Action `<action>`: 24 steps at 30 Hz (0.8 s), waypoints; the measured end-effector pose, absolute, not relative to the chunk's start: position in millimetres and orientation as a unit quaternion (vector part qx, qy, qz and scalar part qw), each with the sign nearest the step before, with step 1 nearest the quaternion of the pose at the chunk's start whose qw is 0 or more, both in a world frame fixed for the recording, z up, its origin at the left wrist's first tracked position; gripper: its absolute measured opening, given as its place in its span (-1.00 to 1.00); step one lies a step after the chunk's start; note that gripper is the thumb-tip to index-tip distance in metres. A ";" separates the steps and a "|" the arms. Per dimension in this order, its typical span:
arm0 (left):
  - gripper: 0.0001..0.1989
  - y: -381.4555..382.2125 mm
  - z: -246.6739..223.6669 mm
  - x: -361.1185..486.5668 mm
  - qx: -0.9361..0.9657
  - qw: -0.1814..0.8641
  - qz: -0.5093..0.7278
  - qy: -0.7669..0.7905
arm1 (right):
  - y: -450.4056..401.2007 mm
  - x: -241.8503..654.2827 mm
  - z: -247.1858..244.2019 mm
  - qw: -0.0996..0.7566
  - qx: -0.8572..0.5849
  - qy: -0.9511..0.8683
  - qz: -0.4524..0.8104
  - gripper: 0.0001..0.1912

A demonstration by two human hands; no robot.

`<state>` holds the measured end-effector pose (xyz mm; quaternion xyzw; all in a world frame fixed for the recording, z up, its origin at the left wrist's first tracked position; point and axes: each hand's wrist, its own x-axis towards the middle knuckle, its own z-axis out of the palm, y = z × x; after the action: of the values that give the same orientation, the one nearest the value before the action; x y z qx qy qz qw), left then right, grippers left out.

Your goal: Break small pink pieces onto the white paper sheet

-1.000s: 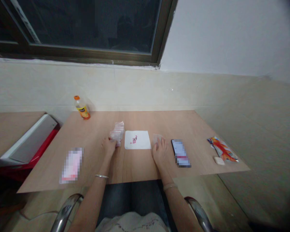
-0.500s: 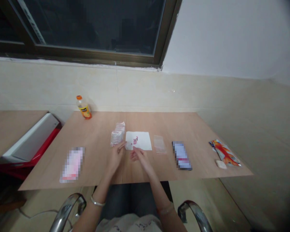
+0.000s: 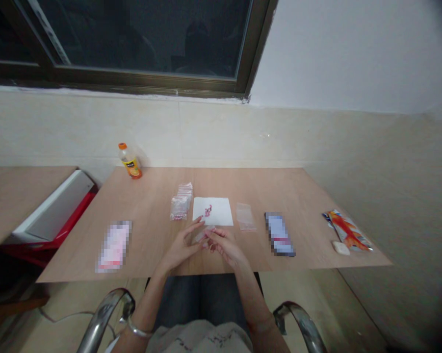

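A small clear plastic bag (image 3: 200, 236) shows between my hands, just in front of the white paper sheet (image 3: 222, 215). Thumb and fingers of my right hand (image 3: 226, 245) are pinched on it at its right side. My left hand (image 3: 182, 247) has its fingers apart. Its forefinger reaches toward the sheet's front edge, and its thumb is close to the bag and the right fingertips; whether it touches the bag I cannot tell. Several small pink pieces (image 3: 208, 211) lie loose on the sheet. Left of it is an overlapping stack of filled clear bags (image 3: 179, 208).
Flat clear bags (image 3: 246, 217) lie right of the sheet, then a phone (image 3: 279, 234). A bright orange packet (image 3: 349, 230) and a small white case (image 3: 341, 248) are far right. A blurred pink item (image 3: 114, 246) lies left; a juice bottle (image 3: 131, 164) stands behind.
My left hand has drawn back from beside the stack. My right hand has moved right and closed on the bag, which now shows between both hands. The view has shifted slightly.
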<state>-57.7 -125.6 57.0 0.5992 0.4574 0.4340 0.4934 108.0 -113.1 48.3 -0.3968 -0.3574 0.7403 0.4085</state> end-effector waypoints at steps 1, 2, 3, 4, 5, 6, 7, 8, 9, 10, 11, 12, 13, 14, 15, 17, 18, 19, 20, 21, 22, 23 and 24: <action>-0.49 -126.9 62.8 -59.3 0.595 0.506 0.432 0.451 | -113.2 108.1 51.1 0.411 -0.399 -0.366 0.733 -0.65; -0.53 -128.0 67.8 -60.2 0.592 0.518 0.428 0.445 | -113.3 107.5 53.2 0.415 -0.402 -0.374 0.725 -0.66; -0.59 -128.7 71.8 -60.4 0.588 0.529 0.424 0.440 | -113.4 106.3 54.4 0.419 -0.406 -0.381 0.717 -0.66; -0.67 -128.9 74.4 -59.9 0.582 0.539 0.423 0.438 | -113.5 104.6 54.9 0.424 -0.409 -0.388 0.709 -0.66; -0.74 -128.7 75.7 -58.6 0.573 0.546 0.426 0.438 | -113.5 102.6 54.6 0.429 -0.410 -0.392 0.703 -0.67; -0.78 -128.1 75.8 -56.9 0.558 0.550 0.435 0.443 | -113.4 100.4 53.8 0.435 -0.410 -0.393 0.698 -0.66; -0.80 -127.2 74.8 -54.9 0.541 0.551 0.448 0.450 | -113.3 98.2 52.7 0.440 -0.412 -0.391 0.695 -0.66; -0.81 -126.3 73.2 -52.8 0.523 0.550 0.463 0.457 | -113.2 96.2 51.7 0.446 -0.416 -0.386 0.693 -0.65; -0.80 -125.3 71.3 -51.0 0.507 0.548 0.476 0.464 | -113.1 94.4 50.9 0.451 -0.420 -0.379 0.690 -0.64; -0.79 -124.6 69.6 -49.7 0.495 0.549 0.484 0.469 | -113.1 93.0 50.5 0.457 -0.423 -0.370 0.689 -0.63; -0.78 -124.0 68.4 -48.9 0.488 0.553 0.484 0.470 | -113.1 91.9 50.6 0.462 -0.426 -0.363 0.688 -0.63; -0.77 -123.6 68.0 -48.6 0.487 0.560 0.479 0.468 | -113.3 91.2 51.0 0.467 -0.428 -0.357 0.687 -0.63; -0.78 -123.3 68.5 -49.0 0.490 0.565 0.471 0.467 | -113.6 90.7 51.8 0.470 -0.428 -0.352 0.687 -0.63; -0.78 -123.3 69.9 -49.8 0.497 0.568 0.462 0.465 | -114.1 90.5 52.8 0.472 -0.429 -0.349 0.686 -0.63; -0.79 -123.3 72.2 -50.9 0.507 0.568 0.451 0.465 | -114.6 90.5 54.0 0.474 -0.430 -0.347 0.686 -0.64; -0.77 -123.5 77.9 -53.7 0.523 0.567 0.434 0.466 | -115.7 90.8 56.6 0.474 -0.431 -0.350 0.684 -0.65; -0.76 -123.6 80.3 -55.0 0.524 0.571 0.427 0.465 | -116.1 91.0 57.9 0.472 -0.428 -0.357 0.683 -0.65; -0.75 -123.7 81.9 -56.0 0.521 0.577 0.423 0.466 | -116.3 91.1 59.2 0.468 -0.424 -0.367 0.683 -0.65; -0.74 -123.8 82.2 -56.5 0.513 0.580 0.425 0.469 | -116.4 90.9 60.3 0.463 -0.418 -0.380 0.683 -0.66; -0.74 -123.8 81.1 -56.6 0.504 0.576 0.433 0.477 | -116.3 90.3 61.2 0.460 -0.414 -0.391 0.681 -0.66; -0.75 -123.7 78.5 -56.1 0.496 0.564 0.445 0.488 | -116.1 89.4 61.8 0.460 -0.411 -0.400 0.678 -0.66; -0.75 -123.4 74.8 -55.3 0.492 0.544 0.459 0.501 | -115.9 87.9 62.2 0.463 -0.411 -0.403 0.673 -0.66; -0.76 -123.0 70.5 -54.2 0.489 0.521 0.474 0.515 | -115.9 86.0 62.4 0.471 -0.412 -0.402 0.668 -0.67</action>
<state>-54.2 -123.0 70.5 0.4893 0.5148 0.4739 0.5206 86.0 -115.9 62.4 -0.4124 -0.4022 0.6683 0.4708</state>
